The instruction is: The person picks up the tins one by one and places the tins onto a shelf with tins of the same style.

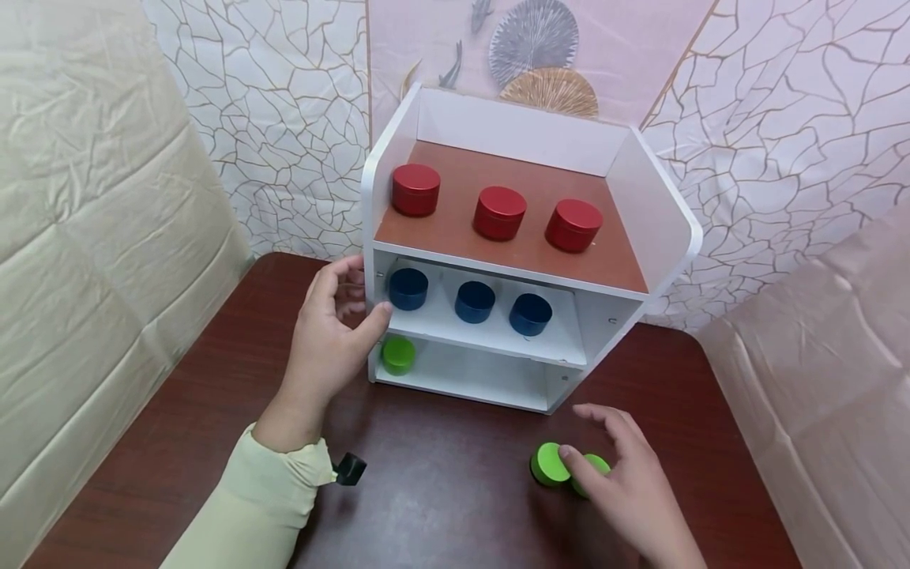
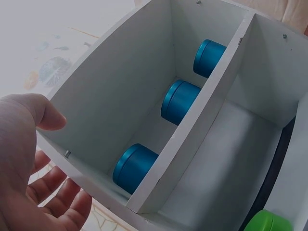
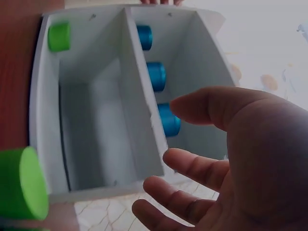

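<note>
While the right fingers (image 3: 197, 168) spread apart, empty, two tins (image 1: 549, 465) look round, flat-topped, bright green.

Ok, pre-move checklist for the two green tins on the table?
1. Right hand free: ok, thumb and fingers spread, holding nothing.
2. Both tins unobstructed: not ok, the left tin shows almost whole, the right tin is partly covered by the hand.
3. Room on the bottom shelf: ok, one shelved green tin at its left end, bare board beside it.
4. Left hand steadying the shelf unit: cannot tell, it straddles the side panel's edge, pressure unclear.
5. Blue tins on the middle level: ok, three in a row.
</note>
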Demonstrator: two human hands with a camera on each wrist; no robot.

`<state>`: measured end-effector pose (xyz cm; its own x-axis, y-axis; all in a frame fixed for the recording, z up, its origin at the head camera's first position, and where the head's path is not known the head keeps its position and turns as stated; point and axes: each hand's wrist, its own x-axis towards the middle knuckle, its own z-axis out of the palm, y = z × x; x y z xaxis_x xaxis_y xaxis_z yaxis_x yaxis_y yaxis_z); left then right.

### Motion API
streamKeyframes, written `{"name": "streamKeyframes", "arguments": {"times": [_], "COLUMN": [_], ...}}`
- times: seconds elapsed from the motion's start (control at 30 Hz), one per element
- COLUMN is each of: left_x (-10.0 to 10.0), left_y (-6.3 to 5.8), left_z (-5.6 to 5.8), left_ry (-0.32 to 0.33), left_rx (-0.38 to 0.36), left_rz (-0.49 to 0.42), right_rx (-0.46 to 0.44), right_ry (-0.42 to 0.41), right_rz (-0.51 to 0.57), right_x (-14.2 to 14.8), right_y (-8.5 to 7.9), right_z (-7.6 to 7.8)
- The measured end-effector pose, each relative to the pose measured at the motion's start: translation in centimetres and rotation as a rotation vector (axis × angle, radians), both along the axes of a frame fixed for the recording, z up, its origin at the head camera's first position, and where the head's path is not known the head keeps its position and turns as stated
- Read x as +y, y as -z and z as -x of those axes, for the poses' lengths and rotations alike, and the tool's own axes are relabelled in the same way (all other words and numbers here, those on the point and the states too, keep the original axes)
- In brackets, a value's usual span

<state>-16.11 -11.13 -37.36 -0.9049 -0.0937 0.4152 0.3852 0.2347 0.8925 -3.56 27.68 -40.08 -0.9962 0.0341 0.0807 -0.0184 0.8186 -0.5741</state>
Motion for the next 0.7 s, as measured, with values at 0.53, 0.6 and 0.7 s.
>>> {"name": "streamKeyframes", "arguments": {"times": [0.53, 0.6, 0.7], "left_x": [0.0, 0.0, 0.1], "left_y": [-0.1, -0.1, -0.2], "left_z": [0.0, -0.1, -0.1], "left_ry": [-0.002, 0.000, 0.006], "left_rx": [-0.009, -0.012, -0.015], "left_rz": [0.001, -0.002, -0.010], "right_rx": [-0.241, -0.275, -0.301], "right_ry": [-0.018, -0.014, -0.017], "right_rz": [-0.016, -0.017, -0.013], "right_x": [4.2, 4.7, 5.5], "right_y": [3.3, 3.4, 3.6], "right_z": [-0.2, -0.2, -0.1]}}
